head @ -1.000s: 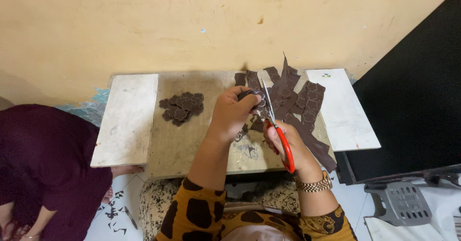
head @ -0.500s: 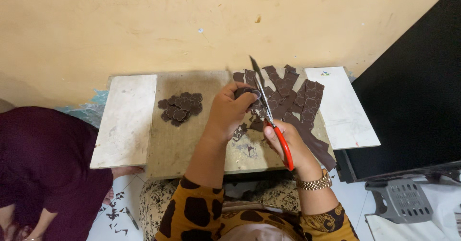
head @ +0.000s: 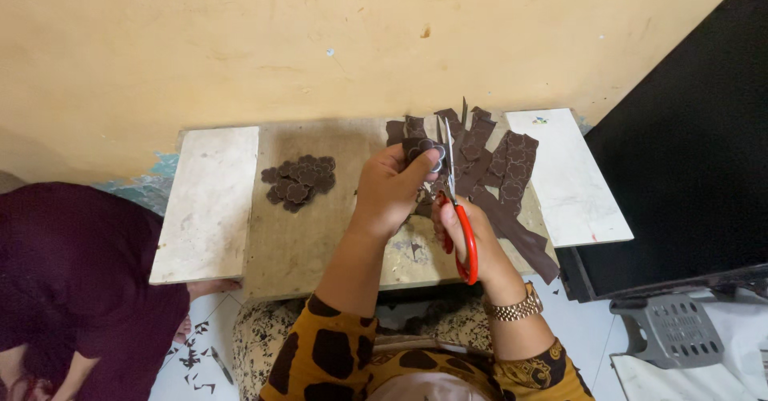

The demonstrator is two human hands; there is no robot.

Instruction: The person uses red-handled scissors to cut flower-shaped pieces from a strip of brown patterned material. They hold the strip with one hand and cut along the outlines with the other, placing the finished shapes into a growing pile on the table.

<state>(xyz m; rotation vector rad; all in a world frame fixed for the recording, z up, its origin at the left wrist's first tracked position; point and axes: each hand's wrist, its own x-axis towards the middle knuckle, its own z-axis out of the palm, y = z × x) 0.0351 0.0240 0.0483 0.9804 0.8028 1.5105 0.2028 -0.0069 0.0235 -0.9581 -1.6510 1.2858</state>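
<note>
My left hand (head: 388, 191) pinches a small dark brown strip (head: 422, 150) marked with flower shapes, held above the wooden board (head: 308, 237). My right hand (head: 468, 229) grips red-handled scissors (head: 458, 209), blades pointing away from me and meeting the strip's right edge. Just behind and to the right of both hands, several long brown strips (head: 500, 173) lie fanned across the board. A small pile of cut-out brown flower shapes (head: 300, 182) sits left of my left hand.
White slabs flank the board at left (head: 210, 201) and right (head: 566, 175). A person in dark maroon clothing (head: 76, 289) sits at lower left. A black panel (head: 688, 145) stands at right, a grey plastic stool (head: 670, 329) below it. Brown scraps litter the floor (head: 196, 357).
The scissors have swung from slanting left to pointing nearly straight away from me. My left hand has lifted the small strip slightly and turned it against the blades.
</note>
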